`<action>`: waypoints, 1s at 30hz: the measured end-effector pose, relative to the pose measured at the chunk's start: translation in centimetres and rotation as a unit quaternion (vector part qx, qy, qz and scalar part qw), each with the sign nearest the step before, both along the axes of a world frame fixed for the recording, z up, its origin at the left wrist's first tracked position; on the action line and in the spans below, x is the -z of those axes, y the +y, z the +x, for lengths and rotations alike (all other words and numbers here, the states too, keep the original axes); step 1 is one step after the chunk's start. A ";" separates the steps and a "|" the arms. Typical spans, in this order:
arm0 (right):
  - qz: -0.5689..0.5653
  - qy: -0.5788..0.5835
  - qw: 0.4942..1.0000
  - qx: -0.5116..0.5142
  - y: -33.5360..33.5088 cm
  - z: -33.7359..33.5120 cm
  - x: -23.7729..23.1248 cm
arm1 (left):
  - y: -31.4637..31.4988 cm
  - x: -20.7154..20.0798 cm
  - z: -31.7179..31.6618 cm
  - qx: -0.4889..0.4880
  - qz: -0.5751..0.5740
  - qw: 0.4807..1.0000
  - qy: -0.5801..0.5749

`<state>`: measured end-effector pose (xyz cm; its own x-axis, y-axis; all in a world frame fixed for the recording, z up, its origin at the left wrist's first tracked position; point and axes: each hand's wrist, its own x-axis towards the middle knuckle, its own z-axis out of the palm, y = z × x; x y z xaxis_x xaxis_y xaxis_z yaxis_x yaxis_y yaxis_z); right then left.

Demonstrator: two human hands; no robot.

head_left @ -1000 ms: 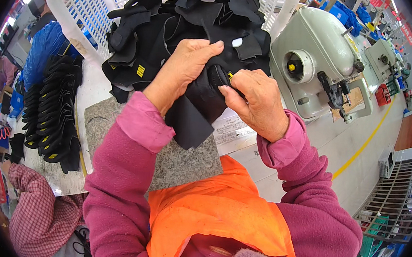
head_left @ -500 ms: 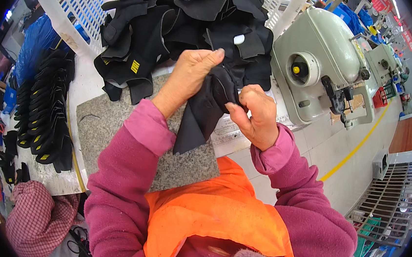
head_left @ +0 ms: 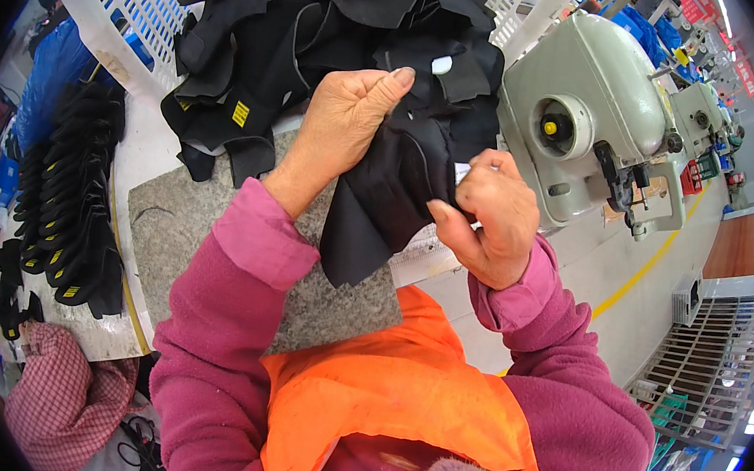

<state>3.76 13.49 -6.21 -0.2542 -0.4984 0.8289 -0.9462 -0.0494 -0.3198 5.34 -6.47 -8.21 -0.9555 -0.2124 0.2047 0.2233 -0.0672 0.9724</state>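
Note:
Between my two hands a black fabric piece (head_left: 385, 196) is stretched, its lower flap hanging loose over a grey speckled board (head_left: 189, 228). My left hand (head_left: 344, 120) pinches its upper left edge, thumb on top. At the piece's right side, my right hand (head_left: 495, 214) is closed on the edge with curled fingers and thumb; a small white patch shows beside its fingertips. Just beyond my hands, a heap of similar black fabric pieces (head_left: 258, 55), some with yellow labels, spills from a white plastic basket (head_left: 118, 20).
A grey-green sewing machine (head_left: 586, 101) stands close to my right hand. On the left, black pieces with yellow tags (head_left: 75, 200) lie in overlapping rows. Checked cloth (head_left: 68, 388) sits at the lower left, and a metal rack (head_left: 707, 363) at the far right.
My right hand has moved right, away from the left, pulling the black fabric piece wider. My left hand stays nearly in place. The view has shifted slightly.

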 end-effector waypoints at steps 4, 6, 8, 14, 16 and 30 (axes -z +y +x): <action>0.021 -0.096 0.995 0.004 -0.7 0.7 -0.2 | 1.0 0.4 0.1 -0.036 -0.024 0.999 -0.022; 0.017 -0.093 0.996 0.003 -0.7 0.7 -0.8 | 1.1 0.7 0.0 -0.058 -0.031 0.998 0.003; 0.026 -0.044 0.999 0.010 -0.3 0.3 -1.7 | 0.9 1.1 -0.2 -0.087 -0.003 0.995 0.045; 0.022 -0.277 0.960 0.029 -0.1 0.7 -1.2 | 0.7 3.4 -0.1 -0.075 -0.066 0.995 -0.009; -0.129 -0.292 0.945 0.070 0.2 1.8 0.3 | 0.9 4.1 -0.2 -0.109 -0.074 0.991 0.010; 0.037 -0.251 0.963 0.087 2.1 3.5 2.8 | 2.5 2.7 1.3 -0.196 -0.134 0.970 0.061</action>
